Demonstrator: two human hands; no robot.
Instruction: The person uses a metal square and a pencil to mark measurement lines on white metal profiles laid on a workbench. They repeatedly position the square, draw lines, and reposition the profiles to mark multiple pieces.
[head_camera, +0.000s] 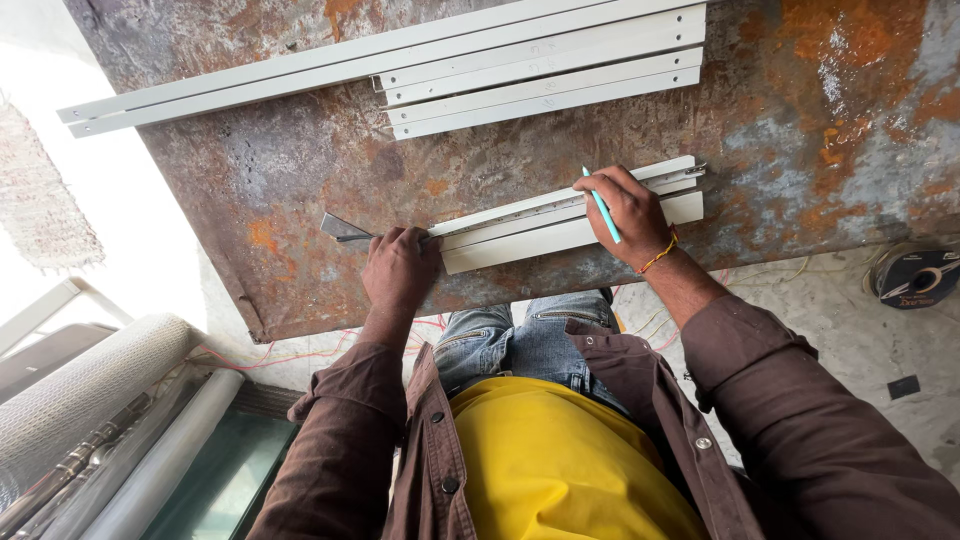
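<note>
Hands at the near edge of a rusty metal desk (300, 200), seen from above. Left hand (400, 265) lies palm down with its fingers (392, 238) curled and pressed together over a metal ruler (345, 229), which sits flat on the desk; the ruler's bare end sticks out to the left of the hand, and its other end runs along a pair of white strips (560, 222). Right hand (630, 212) rests on the right part of the same white strips, fingers pinching a light blue pencil (602, 210) that stands tilted, tip toward the strip's upper edge. An orange thread band (658, 255) circles the right wrist. White strips lie slightly slanted, close to the desk's near edge, between the two hands. Well apart, at the far side of the desk, a stack of longer white strips (540, 70) lies in a loose fan. On the floor (850, 330) to the right, a dark blue round spool (915, 275) with a pale label on its face, and a small black square near it. Lower left: grey rolls (90, 390) beside a green glass sheet (225, 475).
</note>
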